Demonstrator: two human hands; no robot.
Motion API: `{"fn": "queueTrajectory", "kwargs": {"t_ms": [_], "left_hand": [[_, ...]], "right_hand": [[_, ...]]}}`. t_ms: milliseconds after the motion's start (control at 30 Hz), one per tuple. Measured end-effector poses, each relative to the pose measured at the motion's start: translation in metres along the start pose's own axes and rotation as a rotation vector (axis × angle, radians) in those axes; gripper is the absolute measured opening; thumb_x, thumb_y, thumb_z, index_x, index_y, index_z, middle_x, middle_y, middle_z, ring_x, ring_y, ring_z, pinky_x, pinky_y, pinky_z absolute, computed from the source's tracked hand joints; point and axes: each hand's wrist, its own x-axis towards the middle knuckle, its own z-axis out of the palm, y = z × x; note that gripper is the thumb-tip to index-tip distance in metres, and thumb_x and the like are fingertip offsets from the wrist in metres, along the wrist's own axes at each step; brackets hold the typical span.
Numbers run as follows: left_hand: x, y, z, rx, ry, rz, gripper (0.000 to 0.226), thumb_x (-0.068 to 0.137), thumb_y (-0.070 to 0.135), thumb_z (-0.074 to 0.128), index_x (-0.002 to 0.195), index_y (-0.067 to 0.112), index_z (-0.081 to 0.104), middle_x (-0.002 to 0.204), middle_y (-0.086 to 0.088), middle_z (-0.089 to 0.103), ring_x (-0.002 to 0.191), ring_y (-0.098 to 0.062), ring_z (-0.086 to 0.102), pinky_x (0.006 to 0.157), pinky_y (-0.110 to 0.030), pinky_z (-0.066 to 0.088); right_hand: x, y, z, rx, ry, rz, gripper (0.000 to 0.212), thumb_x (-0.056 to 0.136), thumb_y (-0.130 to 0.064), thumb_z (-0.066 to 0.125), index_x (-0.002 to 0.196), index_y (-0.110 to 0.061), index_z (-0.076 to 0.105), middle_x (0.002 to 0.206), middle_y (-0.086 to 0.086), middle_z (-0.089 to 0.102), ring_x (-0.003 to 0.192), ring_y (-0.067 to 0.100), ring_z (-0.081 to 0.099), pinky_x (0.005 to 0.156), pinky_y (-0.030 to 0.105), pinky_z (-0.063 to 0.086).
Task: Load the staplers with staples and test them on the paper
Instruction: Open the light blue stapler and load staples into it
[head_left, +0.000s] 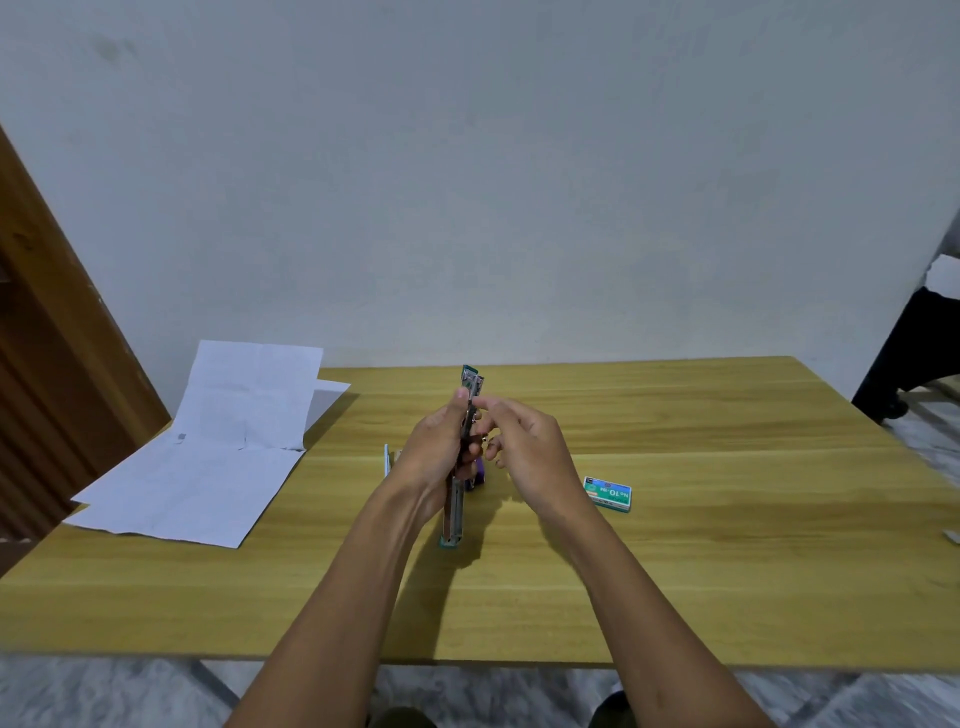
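While left grip (434, 457) holds the opened stapler (453, 512) at frame centre, long axis up-down, right grip (519, 447) sits just right of it, fingers curled; staples pinched? Cannot tell. Box (607, 493) lies further right, nearer the right grip.

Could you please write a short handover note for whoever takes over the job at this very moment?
Left hand: grips the green stapler, opened out and held upright over the table.
Right hand: fingertips at the stapler's upper part; I cannot tell if they hold staples.
Staple box lies to the right, paper at the left edge, and a purple item is half hidden behind the hands.
Done: stapler opened.
Left: finish loading, close it, test on the paper.
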Motion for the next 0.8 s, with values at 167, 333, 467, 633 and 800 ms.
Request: {"fn": "queueTrajectory", "kwargs": {"t_ms": [167,333,467,633,800], "left_hand": [[0.004,0.000,0.001,-0.068,0.056,-0.053,0.043,0.100,0.049,0.043,0.086,0.012,0.060,0.066,-0.005,0.053,0.053,-0.015,0.049,0.048,-0.025,0.038],[0.007,0.003,0.000,-0.248,0.077,-0.089,0.043,0.101,0.046,0.044,0.077,0.012,0.054,0.063,-0.001,0.053,0.052,-0.015,0.047,0.052,-0.027,0.040],[0.012,0.006,-0.003,-0.336,0.081,-0.111,0.040,0.100,0.045,0.046,0.079,0.012,0.051,0.055,0.002,0.048,0.049,-0.016,0.042,0.061,-0.033,0.043],[0.008,0.005,-0.007,-0.285,0.027,-0.126,0.044,0.099,0.051,0.046,0.077,0.013,0.051,0.054,0.001,0.038,0.039,-0.012,0.037,0.046,-0.024,0.032],[0.003,0.003,-0.006,-0.214,-0.036,-0.076,0.047,0.098,0.053,0.048,0.099,0.006,0.056,0.056,0.001,0.038,0.048,-0.012,0.043,0.042,-0.021,0.036]], "right_hand": [[-0.009,0.013,-0.001,-0.292,0.051,-0.216,0.008,0.091,-0.024,0.069,0.093,-0.019,0.074,0.091,-0.008,0.070,0.075,0.006,0.069,0.074,0.028,0.059],[-0.007,0.026,-0.002,-0.436,0.011,-0.383,0.008,0.081,-0.010,0.079,0.088,-0.007,0.074,0.088,0.003,0.070,0.078,0.009,0.066,0.075,0.022,0.054],[-0.014,0.028,0.004,-0.442,0.012,-0.435,0.008,0.085,-0.015,0.075,0.088,-0.007,0.074,0.088,0.002,0.069,0.079,0.010,0.065,0.076,0.027,0.054],[-0.012,0.009,0.001,-0.349,0.046,-0.383,0.017,0.097,-0.030,0.059,0.089,-0.022,0.073,0.084,-0.015,0.069,0.080,0.000,0.065,0.073,0.019,0.049],[-0.004,-0.017,0.002,-0.128,-0.027,-0.185,0.028,0.102,-0.023,0.051,0.128,-0.023,0.063,0.073,-0.008,0.063,0.054,-0.007,0.058,0.054,0.005,0.042]]}}
